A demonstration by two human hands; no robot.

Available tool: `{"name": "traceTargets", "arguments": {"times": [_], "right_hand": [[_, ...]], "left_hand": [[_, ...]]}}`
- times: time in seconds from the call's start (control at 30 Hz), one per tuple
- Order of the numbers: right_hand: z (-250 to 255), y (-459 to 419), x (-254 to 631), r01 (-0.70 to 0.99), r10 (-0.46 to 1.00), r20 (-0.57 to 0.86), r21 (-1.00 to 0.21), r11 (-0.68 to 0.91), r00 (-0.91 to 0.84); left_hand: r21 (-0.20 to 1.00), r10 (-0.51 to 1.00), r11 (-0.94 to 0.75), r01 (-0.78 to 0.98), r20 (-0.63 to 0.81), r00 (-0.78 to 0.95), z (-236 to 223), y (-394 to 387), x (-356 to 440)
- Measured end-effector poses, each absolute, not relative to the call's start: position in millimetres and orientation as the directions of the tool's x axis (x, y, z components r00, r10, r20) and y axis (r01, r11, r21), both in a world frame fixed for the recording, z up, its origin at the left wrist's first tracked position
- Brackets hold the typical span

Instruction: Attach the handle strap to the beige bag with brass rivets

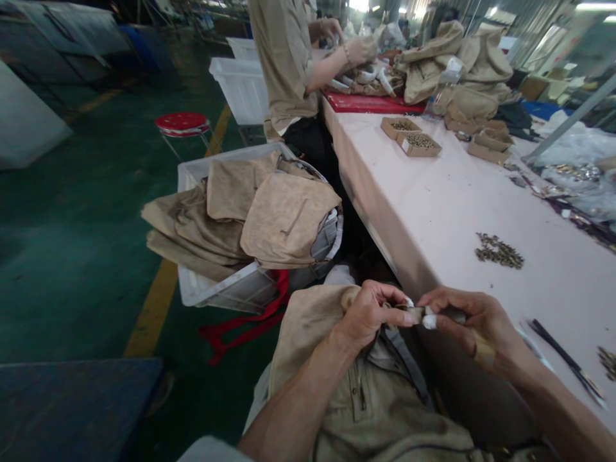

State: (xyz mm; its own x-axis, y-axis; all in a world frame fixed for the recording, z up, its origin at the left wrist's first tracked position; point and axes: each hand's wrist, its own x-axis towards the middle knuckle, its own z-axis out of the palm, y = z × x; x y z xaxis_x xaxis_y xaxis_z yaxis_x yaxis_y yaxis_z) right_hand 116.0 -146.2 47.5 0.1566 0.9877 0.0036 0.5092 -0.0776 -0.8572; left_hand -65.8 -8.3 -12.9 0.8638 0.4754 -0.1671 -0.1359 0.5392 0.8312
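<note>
A tan canvas bag point(399, 401) lies across my lap, with zippers and dark piping on its front. Above it, my left hand point(368, 313) pinches a short tan strap point(416, 312) between thumb and fingers. My right hand point(474, 321) closes on the same strap from the other side, its fingertips nearly meeting those of the left. White wrapping covers some fingertips. Whether a small metal part sits between the fingers is too small to tell. The hands are just off the table's near edge.
On the pink-covered table point(409, 199) lie a pile of small brass-coloured parts point(499, 250), a black-handled tool point(568, 359) and small cardboard boxes point(418, 144). A white crate point(206, 292) of tan bags stands left, a red strap point(245, 327) beneath. Behind are a red stool point(181, 124) and a co-worker point(283, 64).
</note>
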Motion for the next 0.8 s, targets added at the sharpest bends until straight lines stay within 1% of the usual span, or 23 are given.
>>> {"name": "traceTargets", "arguments": {"times": [0.17, 0.27, 0.33, 0.43, 0.5, 0.57, 0.63, 0.7, 0.8], "right_hand": [[44.0, -144.3, 116.2, 0.506, 0.979, -0.052, -0.850, -0.147, 0.196], [45.7, -139.8, 116.7, 0.513, 0.968, -0.066, -0.838, -0.185, 0.242], [50.5, -138.1, 119.7, 0.480, 0.972, -0.077, -0.859, -0.178, 0.222], [58.6, -140.4, 128.3, 0.423, 0.986, -0.083, -0.896, -0.136, 0.141], [61.5, -143.9, 133.9, 0.462, 0.989, -0.096, -0.876, -0.137, 0.112], [62.0, -147.1, 136.8, 0.535, 0.988, -0.124, -0.830, -0.156, 0.096], [61.6, -149.0, 136.1, 0.571, 0.988, -0.134, -0.806, -0.157, 0.083], [62.0, -149.7, 132.8, 0.570, 0.990, -0.120, -0.810, -0.138, 0.069], [66.8, -150.3, 127.2, 0.578, 0.992, -0.097, -0.806, -0.128, 0.085]], "left_hand": [[0.849, 0.483, 0.511, -0.138, -0.150, 0.863, -14.0, -10.4, -62.6], [0.837, 0.502, 0.528, -0.142, -0.173, 0.847, -16.4, -11.4, -59.0], [0.819, 0.494, 0.557, -0.140, -0.191, 0.848, -16.9, -11.4, -56.9], [0.802, 0.485, 0.579, -0.147, -0.194, 0.853, -16.5, -11.0, -55.7], [0.800, 0.475, 0.582, -0.146, -0.188, 0.860, -17.0, -11.0, -56.6], [0.811, 0.458, 0.569, -0.136, -0.175, 0.872, -18.1, -11.2, -58.7], [0.835, 0.442, 0.537, -0.122, -0.155, 0.883, -18.9, -11.3, -61.5], [0.875, 0.441, 0.470, -0.114, -0.121, 0.889, -17.9, -11.6, -64.6], [0.967, 0.461, 0.232, -0.106, -0.013, 0.887, -14.0, -13.8, -68.3]]}}
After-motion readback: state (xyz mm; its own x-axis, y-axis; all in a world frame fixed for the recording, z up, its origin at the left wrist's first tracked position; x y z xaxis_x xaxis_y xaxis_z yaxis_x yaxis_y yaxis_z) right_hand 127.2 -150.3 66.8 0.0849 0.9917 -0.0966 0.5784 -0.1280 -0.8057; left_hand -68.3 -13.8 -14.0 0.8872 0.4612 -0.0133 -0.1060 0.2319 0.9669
